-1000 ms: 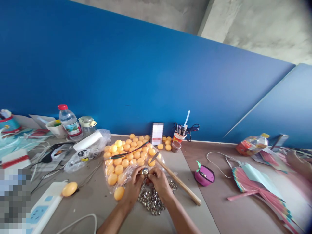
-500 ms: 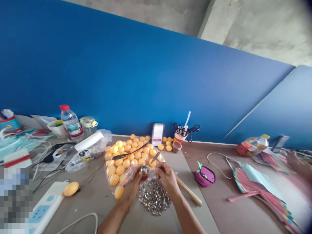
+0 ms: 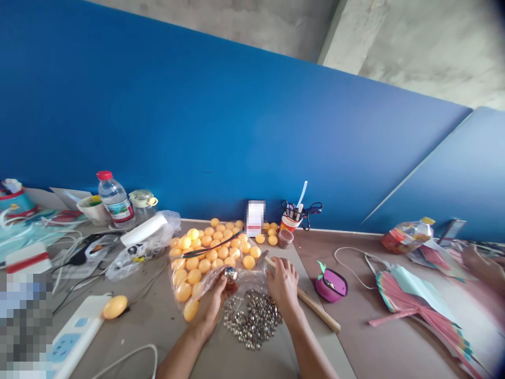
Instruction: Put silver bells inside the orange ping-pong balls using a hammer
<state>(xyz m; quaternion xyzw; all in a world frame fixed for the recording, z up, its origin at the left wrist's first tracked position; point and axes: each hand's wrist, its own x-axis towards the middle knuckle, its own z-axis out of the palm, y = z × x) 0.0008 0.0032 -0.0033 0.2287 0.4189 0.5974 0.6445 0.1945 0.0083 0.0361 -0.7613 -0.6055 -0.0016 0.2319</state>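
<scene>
Matte desktop, shiny sphere, straight wooden handle

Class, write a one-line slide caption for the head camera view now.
Left hand holds a shiny ball near small silvery pieces; right hand over a wooden-handled tool.

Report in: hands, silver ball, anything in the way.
Left hand holds silver ball. Right hand over hammer handle, grip unclear. Metal bits piled between forearms; orange balls crowd left hand.

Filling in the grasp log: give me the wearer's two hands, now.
Left hand: closed, holding a shiny silver ball.
Right hand: on the wooden-handled hammer; whether closed around it cannot be told.
</scene>
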